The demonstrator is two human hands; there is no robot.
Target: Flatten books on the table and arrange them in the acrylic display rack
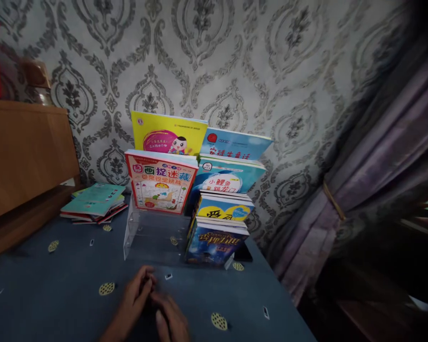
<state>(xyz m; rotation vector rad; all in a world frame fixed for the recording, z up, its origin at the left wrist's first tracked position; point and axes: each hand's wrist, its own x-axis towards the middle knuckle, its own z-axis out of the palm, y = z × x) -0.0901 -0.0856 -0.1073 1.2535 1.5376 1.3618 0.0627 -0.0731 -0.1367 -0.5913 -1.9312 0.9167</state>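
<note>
My left hand (137,295) is low over the blue tabletop, its fingers curled in toward the thumb, with nothing visible in its grasp. Close beside it on the right is my right hand (171,316), smeared by motion, with its fingertips near the left fingers; whether the two touch is unclear. Beyond both hands stands a clear acrylic book rack (153,237). Its left side holds a red-bordered picture book (160,185) in front of a yellow book (169,130). Tiered on the right are a dark blue book (216,244), a yellow-and-blue book (224,209), a teal book (228,175) and a light blue book (238,142).
A stack of books (96,202) lies flat at the left, near a wooden cabinet (28,152). Behind the rack's right foot is a dark flat object (243,253). Patterned wallpaper (228,71) backs the table (74,270); a tied curtain (317,237) hangs at the right.
</note>
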